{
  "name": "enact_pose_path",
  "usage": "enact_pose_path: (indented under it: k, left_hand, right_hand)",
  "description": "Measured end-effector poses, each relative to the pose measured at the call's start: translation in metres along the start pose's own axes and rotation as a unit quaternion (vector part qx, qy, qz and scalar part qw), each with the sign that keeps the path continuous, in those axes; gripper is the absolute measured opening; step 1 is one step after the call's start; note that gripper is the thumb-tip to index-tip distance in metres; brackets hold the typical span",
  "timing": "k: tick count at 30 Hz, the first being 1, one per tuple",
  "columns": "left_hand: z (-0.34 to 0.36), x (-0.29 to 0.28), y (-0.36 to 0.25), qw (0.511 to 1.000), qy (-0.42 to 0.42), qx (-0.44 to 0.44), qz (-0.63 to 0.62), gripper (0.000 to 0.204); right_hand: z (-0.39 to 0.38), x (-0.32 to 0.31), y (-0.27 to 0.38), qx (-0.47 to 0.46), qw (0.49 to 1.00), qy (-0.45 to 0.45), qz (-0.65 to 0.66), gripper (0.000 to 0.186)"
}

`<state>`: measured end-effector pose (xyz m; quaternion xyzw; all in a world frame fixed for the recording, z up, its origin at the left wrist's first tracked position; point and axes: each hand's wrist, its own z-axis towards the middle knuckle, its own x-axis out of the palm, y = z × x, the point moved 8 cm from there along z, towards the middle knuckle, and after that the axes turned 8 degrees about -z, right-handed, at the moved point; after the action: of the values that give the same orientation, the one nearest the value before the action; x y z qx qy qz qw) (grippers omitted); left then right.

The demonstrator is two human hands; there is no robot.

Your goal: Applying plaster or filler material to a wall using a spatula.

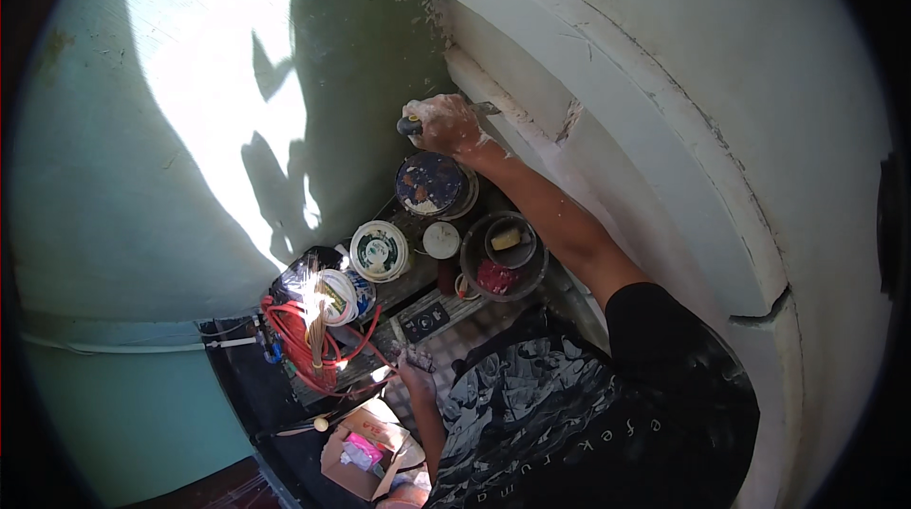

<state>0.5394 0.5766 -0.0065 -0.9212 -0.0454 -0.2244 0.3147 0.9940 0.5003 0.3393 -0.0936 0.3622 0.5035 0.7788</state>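
My right hand (441,125), smeared with white paste, is raised at the white molded ledge. It is closed around the dark handle of a putty knife (486,109), whose blade points right toward the ledge's edge. Low beside my body, my left hand (415,367) is coated in grey-white residue. Its fingers look curled, and what they hold, if anything, I cannot make out. Below my right forearm stands a dark bucket (543,272), with a smaller bowl holding a yellow sponge (505,240) and a red bundle inside. A paint-spattered dark lidded pail (429,184) sits under my right hand.
A white lidded tub (380,251), a small pale-lidded can (440,240) and a coiled red hose (304,357) rest on a wooden bench. An open cardboard box (356,476) with a pink packet lies lower. The green wall (361,63) meets the white ledge (607,44) near my right hand.
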Motion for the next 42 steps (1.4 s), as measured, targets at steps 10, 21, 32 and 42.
enact_pose_path:
  k: [10,21,32,42]
  left_hand:
    - [-0.003,-0.009,0.001,0.998,0.064,0.003,-0.019,0.012]
    - [-0.011,0.006,0.002,0.996,0.076,-0.033,-0.016,0.011]
    - [-0.007,-0.002,-0.007,0.999,0.043,0.021,-0.017,0.012]
    - [-0.012,-0.024,-0.008,0.999,0.028,0.012,-0.014,0.016]
  right_hand:
    - [-0.002,-0.007,0.038,-0.054,0.996,-0.004,0.077,0.011]
    - [-0.001,0.000,-0.023,0.010,1.000,0.023,0.012,0.014]
    - [0.013,0.010,-0.029,0.033,0.999,0.019,-0.038,0.015]
    - [0.009,0.026,-0.014,0.002,0.998,0.015,-0.057,0.014]
